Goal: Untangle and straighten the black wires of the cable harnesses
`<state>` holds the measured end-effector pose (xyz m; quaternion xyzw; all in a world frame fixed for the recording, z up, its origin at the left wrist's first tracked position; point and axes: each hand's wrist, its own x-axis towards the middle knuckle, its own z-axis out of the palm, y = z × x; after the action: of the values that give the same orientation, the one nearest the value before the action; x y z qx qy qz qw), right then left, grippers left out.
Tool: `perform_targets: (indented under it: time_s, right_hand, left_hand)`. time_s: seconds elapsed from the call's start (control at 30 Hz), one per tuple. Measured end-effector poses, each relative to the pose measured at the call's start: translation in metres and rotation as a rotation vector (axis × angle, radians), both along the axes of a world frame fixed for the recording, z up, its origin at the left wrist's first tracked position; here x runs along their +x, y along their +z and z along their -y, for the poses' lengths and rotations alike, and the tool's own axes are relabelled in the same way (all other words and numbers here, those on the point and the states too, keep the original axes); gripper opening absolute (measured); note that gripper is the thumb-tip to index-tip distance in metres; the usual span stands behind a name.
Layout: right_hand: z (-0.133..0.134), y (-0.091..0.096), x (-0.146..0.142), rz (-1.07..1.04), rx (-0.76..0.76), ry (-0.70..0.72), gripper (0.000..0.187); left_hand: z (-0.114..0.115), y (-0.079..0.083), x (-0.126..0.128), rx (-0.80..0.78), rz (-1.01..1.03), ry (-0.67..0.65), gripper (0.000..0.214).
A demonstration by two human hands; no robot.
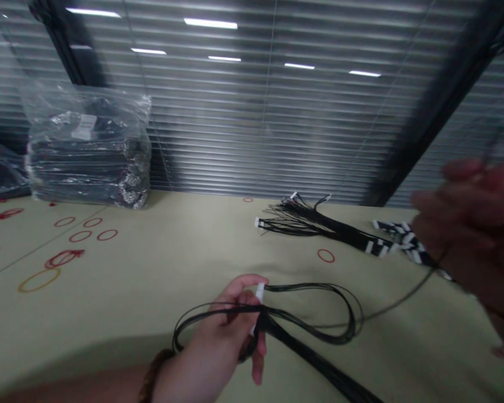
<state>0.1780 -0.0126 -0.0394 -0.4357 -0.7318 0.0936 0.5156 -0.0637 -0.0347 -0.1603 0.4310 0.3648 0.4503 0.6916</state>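
Observation:
My left hand grips a black wire harness by its white connector, at the front middle of the table. Loops of thin wire spread to both sides of the fingers, and the thicker bundle runs off the bottom edge. Raised at the far right, my right hand is blurred, with its fingertips pinched together. A single black wire stretches from the loops up to that hand, and a dark end shows faintly above the fingertips.
Black harnesses with white connectors lie toward the window blinds. More connectors sit beside my right hand. Red rubber bands and a yellow band are scattered on the left. A clear plastic bag of dark bundles stands behind them.

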Motion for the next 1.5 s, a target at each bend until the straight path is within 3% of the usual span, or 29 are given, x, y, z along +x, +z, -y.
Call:
perform_targets:
  time_s: [0.07,0.1,0.2,0.33,0.6,1.13,1.3,1.5]
  right_hand:
    - [0.011,-0.014,-0.023,0.04,-0.268,0.243,0.025]
    - [0.016,-0.023,-0.035,0.162,-0.357,0.309,0.018]
    - [0.027,-0.053,-0.062,0.43,-0.165,0.185,0.012]
    - [0.029,-0.074,-0.07,0.517,0.055,0.113,0.012]
    - [0.028,-0.075,-0.066,0.572,0.085,0.153,0.012]
    - [0.029,-0.071,-0.07,0.606,0.088,0.143,0.021]
    - [0.03,-0.08,-0.07,0.564,0.086,0.136,0.017]
    - [0.027,-0.083,-0.075,0.608,0.093,0.148,0.02]
  left_hand:
    - [0.002,0.0,0.0,-0.001,0.019,-0.002,0.04]
    - [0.002,0.0,0.0,0.0,0.025,-0.007,0.039]
    - [0.004,-0.003,-0.001,0.01,0.031,-0.014,0.038]
    - [0.005,-0.005,-0.003,0.021,0.028,-0.034,0.03]
    - [0.005,0.002,-0.001,0.0,0.096,-0.056,0.022]
    - [0.004,0.0,0.001,-0.024,0.144,-0.045,0.031]
    - [0.005,-0.005,0.001,0.0,0.179,-0.075,0.03]
    - [0.006,-0.004,0.001,-0.012,0.07,-0.058,0.033]
